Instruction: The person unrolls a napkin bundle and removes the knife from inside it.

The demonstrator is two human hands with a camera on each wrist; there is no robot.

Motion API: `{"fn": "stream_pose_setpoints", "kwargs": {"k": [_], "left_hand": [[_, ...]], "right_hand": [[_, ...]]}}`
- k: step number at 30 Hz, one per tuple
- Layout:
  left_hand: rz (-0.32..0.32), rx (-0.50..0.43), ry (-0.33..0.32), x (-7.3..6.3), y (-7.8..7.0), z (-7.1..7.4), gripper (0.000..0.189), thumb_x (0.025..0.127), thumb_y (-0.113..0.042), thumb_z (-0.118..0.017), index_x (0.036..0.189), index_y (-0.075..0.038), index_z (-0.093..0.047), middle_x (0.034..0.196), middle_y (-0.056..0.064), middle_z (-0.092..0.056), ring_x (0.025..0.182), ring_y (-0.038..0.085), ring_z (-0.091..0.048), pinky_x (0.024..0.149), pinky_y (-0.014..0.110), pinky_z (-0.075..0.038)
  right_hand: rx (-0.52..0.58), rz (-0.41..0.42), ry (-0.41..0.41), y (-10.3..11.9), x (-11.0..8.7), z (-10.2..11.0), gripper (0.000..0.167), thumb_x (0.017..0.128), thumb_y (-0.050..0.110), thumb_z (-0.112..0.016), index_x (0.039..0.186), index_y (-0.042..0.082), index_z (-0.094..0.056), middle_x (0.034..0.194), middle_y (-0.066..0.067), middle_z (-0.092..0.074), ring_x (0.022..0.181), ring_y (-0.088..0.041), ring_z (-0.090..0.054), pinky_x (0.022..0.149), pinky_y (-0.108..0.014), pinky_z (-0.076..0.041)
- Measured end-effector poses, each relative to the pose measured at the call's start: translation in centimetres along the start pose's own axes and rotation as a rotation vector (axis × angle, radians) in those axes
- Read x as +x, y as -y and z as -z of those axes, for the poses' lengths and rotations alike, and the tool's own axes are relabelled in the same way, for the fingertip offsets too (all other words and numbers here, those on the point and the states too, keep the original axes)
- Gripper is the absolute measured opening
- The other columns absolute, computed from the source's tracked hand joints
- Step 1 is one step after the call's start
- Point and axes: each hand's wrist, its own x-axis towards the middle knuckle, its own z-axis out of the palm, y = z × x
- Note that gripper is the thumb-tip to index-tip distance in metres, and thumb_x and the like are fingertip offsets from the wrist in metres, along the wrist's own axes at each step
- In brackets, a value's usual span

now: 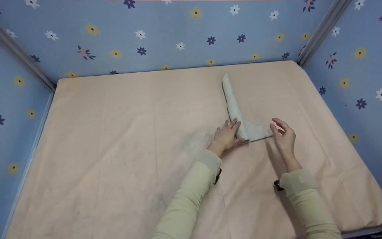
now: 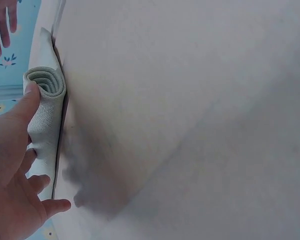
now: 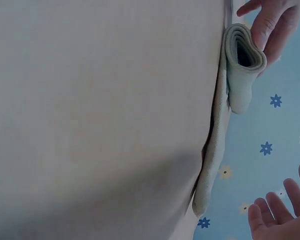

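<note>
Over peach sheeting (image 1: 104, 142), uncurled left hand (image 1: 226, 135) touches rolled cloth (image 1: 232, 103); right hand (image 1: 285, 139) seems relaxed.

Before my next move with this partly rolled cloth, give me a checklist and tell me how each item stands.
1) Left-hand grip touching the cloth roll: ok, the hand rests at its near end.
2) Right-hand grip on the loose flap: not ok, the hand is near its tip but apart.
3) Cloth fully rolled: not ok, the flap lies unrolled.
4) Near end coiled: ok, nested layers show.
5) No creases inside the roll: cannot tell, hidden.
</note>
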Motion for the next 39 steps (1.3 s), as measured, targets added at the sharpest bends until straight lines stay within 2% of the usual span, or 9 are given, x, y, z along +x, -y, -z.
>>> {"fn": "stream_pose_setpoints", "kwargs": {"k": [2,4,10,14,17,21,25,32,39], "left_hand": [[-0.002,0.002,-0.002,0.0,0.0,0.0,0.077,0.104,-0.054,-0.054,0.168,-0.02,-0.026,0.177,-0.003,-0.018,0.163,0.028,-0.018,0.129,0.054,-0.03],[-0.005,0.008,-0.006,0.0,0.0,0.0,0.077,0.104,-0.053,-0.055,0.168,-0.02,-0.026,0.177,-0.002,-0.019,0.163,0.028,-0.019,0.129,0.054,-0.03],[-0.01,0.022,-0.016,0.0,0.1,0.0,0.075,0.105,-0.052,-0.055,0.167,-0.02,-0.027,0.176,-0.002,-0.021,0.163,0.028,-0.02,0.129,0.054,-0.03],[-0.011,0.033,-0.016,0.1,0.1,-0.1,0.075,0.105,-0.052,-0.055,0.167,-0.02,-0.027,0.176,-0.002,-0.021,0.163,0.028,-0.02,0.129,0.054,-0.031],[-0.009,0.047,-0.017,0.1,0.1,-0.1,0.075,0.105,-0.053,-0.054,0.167,-0.019,-0.028,0.176,-0.001,-0.021,0.163,0.028,-0.021,0.128,0.053,-0.031],[-0.01,0.065,-0.019,0.1,0.0,-0.1,0.076,0.105,-0.054,-0.053,0.167,-0.019,-0.028,0.176,-0.001,-0.021,0.162,0.029,-0.022,0.127,0.054,-0.033],[-0.009,0.064,-0.018,0.1,0.0,-0.1,0.076,0.105,-0.053,-0.053,0.167,-0.019,-0.027,0.176,-0.001,-0.021,0.162,0.029,-0.022,0.127,0.054,-0.033],[-0.001,0.037,-0.016,0.0,0.0,0.0,0.076,0.105,-0.053,-0.054,0.167,-0.019,-0.027,0.176,-0.001,-0.021,0.163,0.029,-0.021,0.128,0.055,-0.031],[0.0,0.064,-0.017,0.2,-0.1,-0.2,0.076,0.105,-0.053,-0.053,0.168,-0.019,-0.027,0.176,-0.001,-0.02,0.163,0.027,-0.021,0.128,0.053,-0.032]], "right_hand": [[-0.03,-0.003,0.067,-0.2,-0.1,-0.1,0.037,0.106,0.005,-0.059,0.138,-0.013,-0.059,0.151,-0.03,-0.054,0.144,-0.038,-0.051,0.12,-0.049,-0.043],[-0.073,-0.008,0.129,-0.3,-0.1,-0.1,0.039,0.107,0.008,-0.058,0.141,-0.012,-0.057,0.155,-0.029,-0.049,0.15,-0.044,-0.043,0.124,-0.057,-0.036],[-0.239,0.007,0.323,-0.9,0.2,-0.2,0.049,0.109,0.016,-0.055,0.151,-0.009,-0.046,0.165,-0.03,-0.032,0.157,-0.05,-0.023,0.131,-0.058,-0.018],[-0.352,0.056,0.446,-1.1,0.5,-0.4,0.056,0.11,0.017,-0.051,0.156,-0.011,-0.036,0.168,-0.034,-0.017,0.157,-0.057,-0.007,0.13,-0.067,-0.007],[-0.425,0.096,0.513,-1.3,0.7,-0.5,0.057,0.111,0.018,-0.049,0.157,-0.011,-0.032,0.168,-0.035,-0.012,0.156,-0.061,-0.003,0.126,-0.074,-0.003],[-0.478,0.151,0.564,-1.4,0.9,-0.6,0.058,0.11,0.019,-0.049,0.157,-0.01,-0.031,0.167,-0.037,-0.012,0.154,-0.064,-0.003,0.121,-0.081,-0.003],[-0.524,0.175,0.603,-1.7,1.2,-0.7,0.059,0.11,0.02,-0.05,0.158,-0.008,-0.031,0.167,-0.037,-0.013,0.153,-0.064,-0.004,0.119,-0.083,-0.003],[-0.59,0.127,0.663,-1.9,1.5,-0.9,0.062,0.111,0.025,-0.048,0.162,-0.004,-0.026,0.169,-0.035,-0.009,0.155,-0.061,0.0,0.121,-0.081,-0.002],[-0.646,0.097,0.709,-2.0,1.3,-1.2,0.064,0.112,0.028,-0.044,0.163,-0.003,-0.021,0.169,-0.035,-0.007,0.154,-0.063,0.001,0.121,-0.081,0.0]]}}
